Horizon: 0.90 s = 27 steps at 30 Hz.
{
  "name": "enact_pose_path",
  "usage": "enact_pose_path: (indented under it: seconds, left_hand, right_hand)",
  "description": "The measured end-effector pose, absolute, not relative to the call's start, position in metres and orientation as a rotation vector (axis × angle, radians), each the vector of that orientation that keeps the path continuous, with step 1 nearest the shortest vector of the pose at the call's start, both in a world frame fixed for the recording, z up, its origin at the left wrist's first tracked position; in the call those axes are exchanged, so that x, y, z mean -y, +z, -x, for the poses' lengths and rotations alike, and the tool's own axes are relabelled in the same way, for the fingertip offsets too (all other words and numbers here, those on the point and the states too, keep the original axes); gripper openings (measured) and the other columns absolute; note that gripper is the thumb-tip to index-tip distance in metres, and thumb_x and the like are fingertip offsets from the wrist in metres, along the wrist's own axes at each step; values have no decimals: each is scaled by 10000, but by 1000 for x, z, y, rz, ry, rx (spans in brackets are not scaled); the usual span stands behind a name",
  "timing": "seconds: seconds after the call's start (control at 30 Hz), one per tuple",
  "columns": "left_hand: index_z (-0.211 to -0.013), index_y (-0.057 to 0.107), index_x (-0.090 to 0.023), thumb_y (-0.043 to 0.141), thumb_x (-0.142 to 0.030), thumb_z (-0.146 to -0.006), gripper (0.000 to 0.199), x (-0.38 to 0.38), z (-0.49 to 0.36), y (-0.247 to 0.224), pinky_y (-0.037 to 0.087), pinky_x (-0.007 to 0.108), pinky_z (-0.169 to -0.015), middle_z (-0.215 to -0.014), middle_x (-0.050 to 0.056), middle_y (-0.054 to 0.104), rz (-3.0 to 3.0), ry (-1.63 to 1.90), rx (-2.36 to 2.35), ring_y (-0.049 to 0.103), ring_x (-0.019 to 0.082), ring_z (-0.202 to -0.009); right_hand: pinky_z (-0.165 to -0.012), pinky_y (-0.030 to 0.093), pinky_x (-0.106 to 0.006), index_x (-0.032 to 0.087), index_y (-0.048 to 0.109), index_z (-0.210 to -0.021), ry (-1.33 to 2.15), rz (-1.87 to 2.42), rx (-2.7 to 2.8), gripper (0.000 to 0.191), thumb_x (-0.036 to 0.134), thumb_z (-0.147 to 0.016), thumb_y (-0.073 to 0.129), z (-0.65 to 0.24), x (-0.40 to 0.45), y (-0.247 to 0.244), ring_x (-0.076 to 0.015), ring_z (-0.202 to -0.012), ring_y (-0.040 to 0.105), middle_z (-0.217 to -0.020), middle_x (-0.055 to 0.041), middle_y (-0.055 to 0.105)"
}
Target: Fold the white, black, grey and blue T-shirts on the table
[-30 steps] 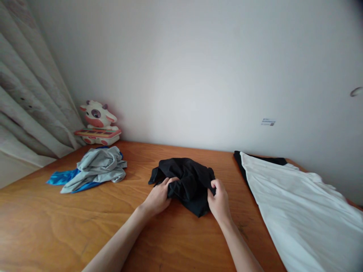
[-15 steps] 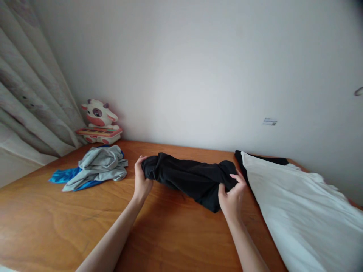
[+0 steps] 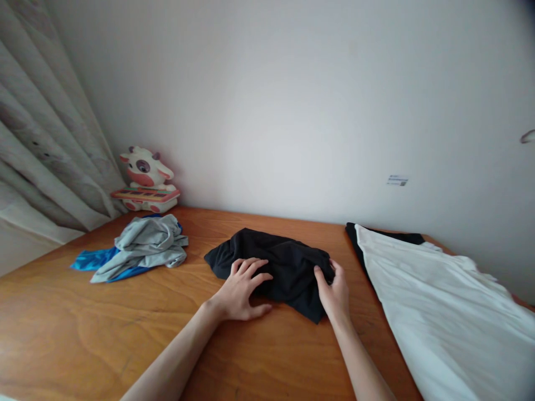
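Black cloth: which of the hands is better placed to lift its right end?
Right, most likely. The right hand has its thumb and fingers around the right end of the black cloth, while the left hand lies with spread fingers nearer the middle, without a visible pinch.

Both hands touch a crumpled black cloth on the wooden table.

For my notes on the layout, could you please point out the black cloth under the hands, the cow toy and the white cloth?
Black cloth (image 3: 288, 262): head view, its crumpled middle.
Cow toy (image 3: 144, 195): head view, its keyboard.
White cloth (image 3: 443, 301): head view, its broad upper surface.
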<state>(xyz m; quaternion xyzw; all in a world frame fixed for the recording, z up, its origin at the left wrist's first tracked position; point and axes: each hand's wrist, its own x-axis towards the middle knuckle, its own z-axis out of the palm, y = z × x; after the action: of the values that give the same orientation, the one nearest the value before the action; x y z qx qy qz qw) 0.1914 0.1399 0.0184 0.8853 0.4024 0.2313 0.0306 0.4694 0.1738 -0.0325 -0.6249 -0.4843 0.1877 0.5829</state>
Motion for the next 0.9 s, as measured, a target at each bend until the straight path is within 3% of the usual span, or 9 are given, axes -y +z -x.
enact_pose_path:
  seconds: [0.1,0.17,0.33,0.43,0.5,0.6,0.7,0.77,0.9]
  left_hand:
    - [-1201,696,-351,630,-290,-897,318,-148,-191,7,310,563,-1092,-1427,92,565,-2681,760,-1387,478,323,-1312]
    - [-1156,728,-363,571,-220,-935,306,-152,-188,4,336,544,-1083,-1401,79,576,-2635,930,-1490,487,303,-1295]
    - [-1079,764,-331,566,-275,-940,248,-162,-178,13,341,548,-1118,-1381,82,552,-2192,1615,-1781,459,313,-1319]
    - [-1063,747,-262,556,-391,-936,263,-168,-171,17,379,473,-1121,-1273,87,615,-1790,1827,-1655,539,280,-1248]
    - [-1077,714,-222,582,-515,-896,369,-171,-166,15,453,429,-1050,-1120,79,682,-1433,1841,-1510,616,269,-1136]
    - [-1001,695,-193,728,-650,-704,546,-173,-161,8,543,371,-870,-896,45,724,-998,1740,-1328,680,273,-965]
    - [-885,698,-195,808,-665,-581,571,-171,-162,5,548,320,-791,-834,26,735,-890,1704,-1252,690,257,-896]
    - [-869,709,-203,809,-666,-591,549,-168,-169,7,545,306,-784,-847,20,746,-903,1690,-1199,688,244,-890]
    - [-827,723,-205,744,-691,-690,506,-162,-191,17,556,322,-723,-727,33,725,-882,1481,-1078,693,253,-828]
  right_hand:
    - [-969,499,-462,177,555,-1241,521,1342,1101,653,629,-780,650,-469,-174,-29,-315,-1137,637,-1258,-193,652]
    - [-922,525,-428,184,549,-1247,569,1280,1087,641,608,-784,673,-468,-172,-24,-289,-1085,659,-1237,-179,663]
    - [-778,561,-349,189,607,-1127,603,1209,1082,531,594,-795,691,-461,-167,-15,-246,-954,672,-1086,-131,697]
    - [-681,565,-333,186,615,-1105,660,1202,1166,466,578,-853,623,-459,-167,-20,-224,-833,669,-977,-107,696]
    - [-714,571,-357,180,600,-1183,583,1208,1280,457,526,-884,579,-459,-167,-26,-226,-861,659,-993,-106,679]
    - [-895,554,-457,199,496,-1386,392,1205,1524,582,429,-864,610,-458,-165,-32,-269,-1100,611,-1193,-134,619]
    - [-1095,423,-560,254,407,-1488,317,1155,1813,785,353,-778,726,-453,-158,-33,-320,-1339,469,-1411,-142,508]
    - [-1129,389,-572,265,470,-1452,313,1155,1934,830,320,-694,802,-449,-153,-33,-344,-1370,438,-1462,-140,467]
    - [-1098,433,-553,217,697,-1074,348,1164,1859,377,213,-700,734,-443,-153,-34,-340,-1292,528,-1365,-144,571]
